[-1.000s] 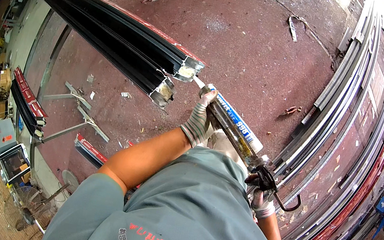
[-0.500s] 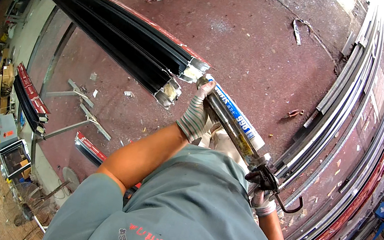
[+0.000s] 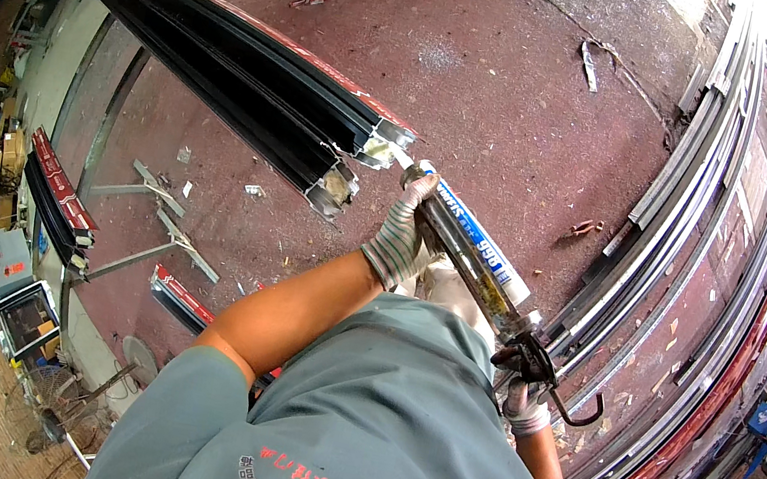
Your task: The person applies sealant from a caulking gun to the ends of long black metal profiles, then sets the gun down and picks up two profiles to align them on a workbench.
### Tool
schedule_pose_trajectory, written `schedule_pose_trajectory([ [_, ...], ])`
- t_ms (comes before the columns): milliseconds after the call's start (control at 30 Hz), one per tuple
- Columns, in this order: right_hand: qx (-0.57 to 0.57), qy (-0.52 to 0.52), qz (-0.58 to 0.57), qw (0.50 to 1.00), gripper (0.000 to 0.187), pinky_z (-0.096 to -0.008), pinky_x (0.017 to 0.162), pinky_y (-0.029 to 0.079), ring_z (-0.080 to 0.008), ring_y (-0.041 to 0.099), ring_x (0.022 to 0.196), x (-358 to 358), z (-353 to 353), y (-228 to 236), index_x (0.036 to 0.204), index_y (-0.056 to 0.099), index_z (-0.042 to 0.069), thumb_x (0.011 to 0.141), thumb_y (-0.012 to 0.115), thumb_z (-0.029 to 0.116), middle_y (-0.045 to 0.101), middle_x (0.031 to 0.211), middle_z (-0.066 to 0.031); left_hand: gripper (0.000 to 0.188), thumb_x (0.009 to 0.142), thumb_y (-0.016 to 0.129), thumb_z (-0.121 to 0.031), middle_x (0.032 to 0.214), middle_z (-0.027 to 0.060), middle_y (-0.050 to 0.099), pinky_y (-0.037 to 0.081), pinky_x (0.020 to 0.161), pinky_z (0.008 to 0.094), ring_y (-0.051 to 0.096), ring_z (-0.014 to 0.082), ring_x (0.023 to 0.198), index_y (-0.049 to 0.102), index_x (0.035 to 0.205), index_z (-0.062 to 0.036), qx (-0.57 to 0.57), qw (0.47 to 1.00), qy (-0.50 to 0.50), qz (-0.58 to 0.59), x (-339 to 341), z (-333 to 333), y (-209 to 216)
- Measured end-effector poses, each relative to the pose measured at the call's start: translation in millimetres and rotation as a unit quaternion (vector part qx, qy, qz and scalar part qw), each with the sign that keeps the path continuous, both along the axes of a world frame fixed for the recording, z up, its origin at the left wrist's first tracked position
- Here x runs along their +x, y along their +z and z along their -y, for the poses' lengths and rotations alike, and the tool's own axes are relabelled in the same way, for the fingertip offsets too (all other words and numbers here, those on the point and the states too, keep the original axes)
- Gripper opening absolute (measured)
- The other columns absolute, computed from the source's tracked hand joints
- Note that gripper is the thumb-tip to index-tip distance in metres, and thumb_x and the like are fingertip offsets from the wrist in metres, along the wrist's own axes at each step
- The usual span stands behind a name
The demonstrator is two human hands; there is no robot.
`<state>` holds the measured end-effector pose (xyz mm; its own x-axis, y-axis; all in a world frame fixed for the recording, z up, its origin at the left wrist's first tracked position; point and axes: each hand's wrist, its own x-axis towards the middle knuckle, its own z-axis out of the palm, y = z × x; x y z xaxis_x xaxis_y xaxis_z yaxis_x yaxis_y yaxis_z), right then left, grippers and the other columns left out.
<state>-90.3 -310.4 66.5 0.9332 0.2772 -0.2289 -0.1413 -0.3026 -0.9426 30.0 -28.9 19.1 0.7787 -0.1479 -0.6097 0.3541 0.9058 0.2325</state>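
Both my hands hold a caulking gun [image 3: 487,298] that slants from upper left to lower right. A white and blue sealant cartridge [image 3: 490,240] lies along its metal barrel. My left hand [image 3: 395,242], in a striped glove, is closed around the front end of the gun. My right hand [image 3: 526,408], gloved too, is closed at the handle and trigger, its fingers partly hidden. The pale nozzle [image 3: 402,155] points at the cut end of a long black window-frame profile [image 3: 219,70] with red film. Whitish material shows at that profile's near end.
Long metal profiles [image 3: 701,222] lie in a curved row on the right. Shorter red and black profiles [image 3: 60,185] rest at left, near a metal stand [image 3: 143,189]. Boxes [image 3: 15,158] and a grey case [image 3: 7,258] line the left edge. Debris dots the reddish floor [image 3: 504,67].
The front of the gun and my left hand have shifted slightly right and toward me, drawing back from the profile's end. The pale nozzle now shows between them.
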Motion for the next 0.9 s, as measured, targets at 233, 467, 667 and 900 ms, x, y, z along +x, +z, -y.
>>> schedule_pose_trajectory([
  [233, 0.037, 0.009, 0.021, 0.999, 0.076, -0.029, 0.066, 0.05, -0.0166, 0.063, 0.073, 13, -9, 4, 0.093, 0.065, 0.0, 0.079, 0.061, 0.074, 0.066, 0.079, -0.0067, 0.039, 0.091, 0.066, -0.046, 0.088, 0.0078, 0.065, 0.057, 0.085, 0.0418, 0.068, 0.0255, 0.087, 0.061, 0.1, -0.0086, 0.06, 0.997, 0.023, 0.035, 6, -12, 18],
  [467, 0.033, -0.005, 0.058, 0.998, 0.073, -0.0311, 0.065, 0.05, -0.0187, 0.064, 0.071, 20, -18, 9, 0.091, 0.065, -0.001, 0.083, 0.06, 0.071, 0.065, 0.079, -0.0086, 0.035, 0.091, 0.066, -0.043, 0.086, 0.0071, 0.064, 0.057, 0.086, 0.0415, 0.067, 0.0238, 0.086, 0.061, 0.098, -0.0095, 0.055, 0.998, 0.015, 0.03, 19, -14, 26],
  [667, 0.048, -0.025, 0.037, 0.998, 0.074, -0.0319, 0.066, 0.05, -0.0201, 0.063, 0.072, 11, -10, -3, 0.09, 0.065, -0.002, 0.085, 0.058, 0.071, 0.064, 0.078, -0.0093, 0.033, 0.091, 0.067, -0.042, 0.086, 0.0072, 0.064, 0.057, 0.087, 0.0414, 0.067, 0.0228, 0.085, 0.061, 0.098, -0.0102, 0.042, 0.998, 0.004, 0.041, 20, -10, 21],
  [900, 0.035, -0.044, 0.008, 0.998, 0.074, -0.0318, 0.067, 0.051, -0.0193, 0.063, 0.074, -2, -1, -12, 0.093, 0.065, -0.003, 0.085, 0.058, 0.07, 0.064, 0.079, -0.0094, 0.03, 0.091, 0.067, -0.039, 0.086, 0.0077, 0.064, 0.058, 0.084, 0.0426, 0.068, 0.0238, 0.083, 0.059, 0.098, -0.0106, 0.033, 0.999, 0.009, 0.017, 20, 1, 8],
])
